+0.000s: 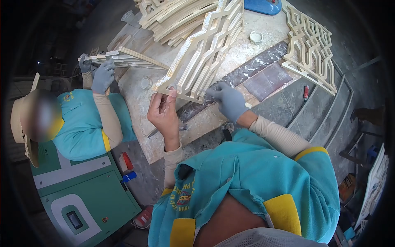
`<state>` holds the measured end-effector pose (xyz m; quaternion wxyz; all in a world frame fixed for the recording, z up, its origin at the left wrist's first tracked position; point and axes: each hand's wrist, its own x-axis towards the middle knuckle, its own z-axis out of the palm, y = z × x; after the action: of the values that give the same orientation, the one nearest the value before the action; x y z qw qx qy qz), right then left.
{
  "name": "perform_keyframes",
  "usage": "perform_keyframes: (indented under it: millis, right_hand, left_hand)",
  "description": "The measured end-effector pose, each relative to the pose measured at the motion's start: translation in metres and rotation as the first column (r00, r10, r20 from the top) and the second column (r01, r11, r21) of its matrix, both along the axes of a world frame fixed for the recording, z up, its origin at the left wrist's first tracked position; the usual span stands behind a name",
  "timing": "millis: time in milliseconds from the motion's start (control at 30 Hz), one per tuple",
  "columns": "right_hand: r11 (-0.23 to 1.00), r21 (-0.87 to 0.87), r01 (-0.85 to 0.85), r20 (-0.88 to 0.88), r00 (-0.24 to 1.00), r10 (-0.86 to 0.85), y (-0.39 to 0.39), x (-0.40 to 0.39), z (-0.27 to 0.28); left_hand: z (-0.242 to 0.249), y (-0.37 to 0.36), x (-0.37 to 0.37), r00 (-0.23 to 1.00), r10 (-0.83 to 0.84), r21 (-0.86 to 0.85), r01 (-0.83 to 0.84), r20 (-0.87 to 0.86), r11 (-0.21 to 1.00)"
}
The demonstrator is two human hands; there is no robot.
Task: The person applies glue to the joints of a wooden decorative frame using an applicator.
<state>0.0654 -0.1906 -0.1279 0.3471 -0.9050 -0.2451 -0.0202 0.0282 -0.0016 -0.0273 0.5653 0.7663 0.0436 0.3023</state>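
Observation:
My left hand (163,113), ungloved, is closed on the lower corner of a pale wooden lattice panel (201,51). The panel stands tilted over the worktable, with white smears along its edge. My right hand (232,102), in a grey glove, is beside the panel's lower right end, its index finger reaching toward the slats. A small pale end (248,106) sticks out at the back of that hand; what it belongs to is hidden. Blur at the fingertips hides whether they touch the wood.
The worktable (154,150) bears stacked wooden pieces (181,20), a small round cup (256,38) and a blue tray (263,5). Another lattice panel (310,47) lies at the right. On the left, a co-worker (88,123) in grey gloves holds a slatted piece (125,58). A green machine (86,193) stands below.

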Motion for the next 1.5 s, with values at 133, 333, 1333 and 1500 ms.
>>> perform_keyframes:
  millis: [133, 333, 1333, 1500]
  right_hand:
    - [0.978, -0.119, 0.173, -0.014, 0.984, -0.176, -0.006, 0.024, 0.007]
    - [0.997, -0.068, 0.024, -0.003, 1.0, -0.024, -0.001, 0.003, 0.005]
    - [0.985, -0.09, 0.15, -0.085, 0.984, -0.158, -0.002, 0.025, 0.01]
    - [0.991, -0.128, 0.045, -0.008, 0.999, -0.046, 0.016, 0.005, 0.013]
  left_hand:
    - [0.002, -0.004, -0.003, 1.0, -0.004, 0.015, 0.004, -0.001, 1.0]
    - [-0.001, -0.002, 0.0, 1.0, 0.0, 0.002, 0.0, -0.001, 1.0]
    - [-0.002, -0.005, -0.004, 1.0, 0.003, 0.039, -0.002, -0.01, 0.999]
    - [-0.001, -0.007, -0.003, 1.0, 0.006, 0.005, -0.006, 0.017, 1.0]
